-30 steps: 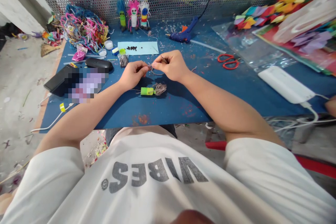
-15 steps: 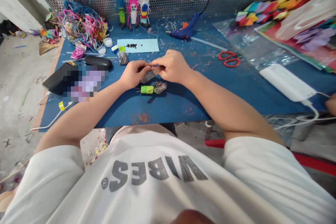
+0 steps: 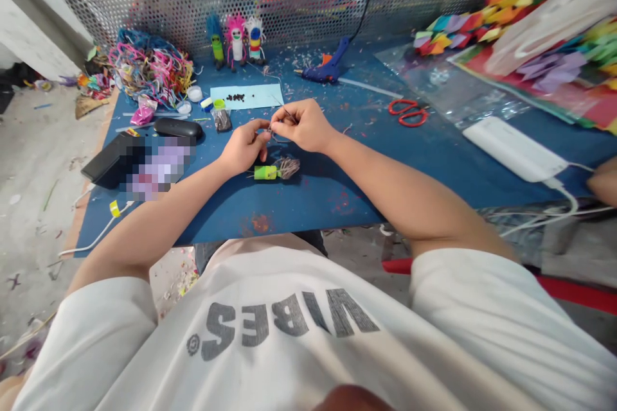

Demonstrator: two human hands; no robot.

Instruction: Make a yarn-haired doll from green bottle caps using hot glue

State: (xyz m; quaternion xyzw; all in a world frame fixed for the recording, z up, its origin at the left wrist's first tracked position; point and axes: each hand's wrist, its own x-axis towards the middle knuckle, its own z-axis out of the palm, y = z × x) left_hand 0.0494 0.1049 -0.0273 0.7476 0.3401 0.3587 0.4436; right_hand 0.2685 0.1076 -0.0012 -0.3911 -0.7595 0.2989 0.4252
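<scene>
Three small figures (image 3: 237, 42) with shaggy yarn hair stand well beyond the bright green figure (image 3: 265, 173), which lies lengthwise on the blue table (image 3: 308, 205), near both hands and held by neither. Its brownish tuft (image 3: 289, 168) points right, and a few thin ends stick out at its left.

Just beyond the green figure and slightly to its left, the left hand (image 3: 243, 144) pinches with thumb and forefinger. Beyond the green figure and to its right, the right hand (image 3: 306, 125) also has thumb and fingers drawn together, and the two sets of fingertips nearly meet. Both appear to grip a thin brownish strand (image 3: 279, 140) that curves in a small loop under the right hand; whether it is knotted is too small to tell.

Judged against the standing three, which have faces and dark feet, the green figure looks partly made: body and hair are in place, while no face or dark feet show on it from here. Those parts probably remain, and the strand is not joined to it as far as can be seen.

Beyond the green figure and to its left lies a light blue card (image 3: 222, 91) bearing black bits (image 3: 236, 97); beyond and to its right, a glue gun (image 3: 328, 70) and red-handled scissors (image 3: 407, 113) lie untouched.
</scene>
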